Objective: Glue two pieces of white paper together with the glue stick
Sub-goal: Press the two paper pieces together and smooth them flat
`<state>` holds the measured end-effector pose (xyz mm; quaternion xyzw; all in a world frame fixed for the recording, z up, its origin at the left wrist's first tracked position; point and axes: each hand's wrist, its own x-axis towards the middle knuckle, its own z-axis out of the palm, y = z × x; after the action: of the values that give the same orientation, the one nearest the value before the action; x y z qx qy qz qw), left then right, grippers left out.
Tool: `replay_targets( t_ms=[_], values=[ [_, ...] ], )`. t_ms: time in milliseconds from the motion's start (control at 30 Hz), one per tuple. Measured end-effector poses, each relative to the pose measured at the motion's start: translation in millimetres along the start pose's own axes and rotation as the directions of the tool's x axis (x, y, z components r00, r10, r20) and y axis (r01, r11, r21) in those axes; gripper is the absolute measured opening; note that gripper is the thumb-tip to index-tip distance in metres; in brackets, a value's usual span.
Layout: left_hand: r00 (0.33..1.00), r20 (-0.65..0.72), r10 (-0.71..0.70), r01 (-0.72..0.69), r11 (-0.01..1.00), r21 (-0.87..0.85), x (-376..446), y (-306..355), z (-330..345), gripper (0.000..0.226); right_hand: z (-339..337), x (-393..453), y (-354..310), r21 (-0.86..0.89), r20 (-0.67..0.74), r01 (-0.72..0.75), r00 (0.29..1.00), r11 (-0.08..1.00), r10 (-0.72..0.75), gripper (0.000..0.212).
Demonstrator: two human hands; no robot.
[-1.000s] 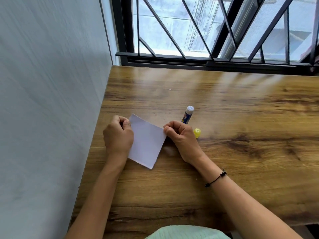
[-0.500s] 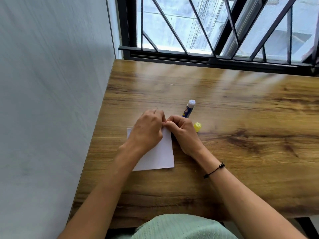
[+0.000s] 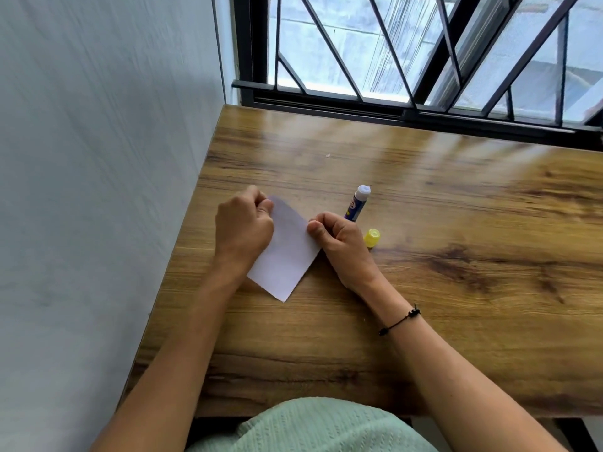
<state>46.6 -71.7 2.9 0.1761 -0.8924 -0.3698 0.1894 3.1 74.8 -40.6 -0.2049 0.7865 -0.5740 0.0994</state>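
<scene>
White paper lay on a wooden table, a little left of the frame's centre, turned so that one corner pointed toward the lower edge of the frame. Only one sheet could be made out; whether a second lay beneath it could not be told. The paper's upper left corner was pinched by the curled fingers of the left hand, which covered part of that edge. Its right corner was pinched between the thumb and bent fingers of the right hand. Both hands were closed on the paper and rested on the table.

Just above and right of the right hand, a glue stick lay on the table with its white tip uncovered and pointed toward the upper frame. Its yellow cap lay apart from it, just right of the right hand. A thin black cord was worn on the right wrist.

A pale wall filled the left of the frame, against the table's left edge. A window with dark bars ran across the upper right. A pale green garment was seen at the bottom centre.
</scene>
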Motion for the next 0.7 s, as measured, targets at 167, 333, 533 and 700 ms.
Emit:
replay_targets(
  t_ms=[167,333,533,700],
  values=[
    [0.976,-0.128,-0.178,0.162,0.978,-0.13,-13.6,-14.3,0.0,0.018,0.1,-2.6,-6.6,0.067,-0.08,-0.003,0.997,0.998,0.008,0.013],
    [0.941,-0.194,-0.278,0.223,0.939,-0.262,-29.8,-17.3,7.3,0.021,3.4,-4.7,-4.3,-0.089,-0.167,0.037,0.985,0.995,-0.051,0.018],
    [0.983,-0.158,-0.094,0.113,0.987,0.113,-48.5,-15.2,28.4,0.055,13.3,-20.0,-1.1,-0.458,-0.233,0.184,0.919,0.87,-0.317,0.024],
    [0.964,0.262,0.046,-0.177,0.847,0.501,-60.9,-15.8,31.2,0.061,24.4,-37.5,2.7,-0.728,0.241,0.421,0.896,0.541,-0.372,0.044]
  ],
)
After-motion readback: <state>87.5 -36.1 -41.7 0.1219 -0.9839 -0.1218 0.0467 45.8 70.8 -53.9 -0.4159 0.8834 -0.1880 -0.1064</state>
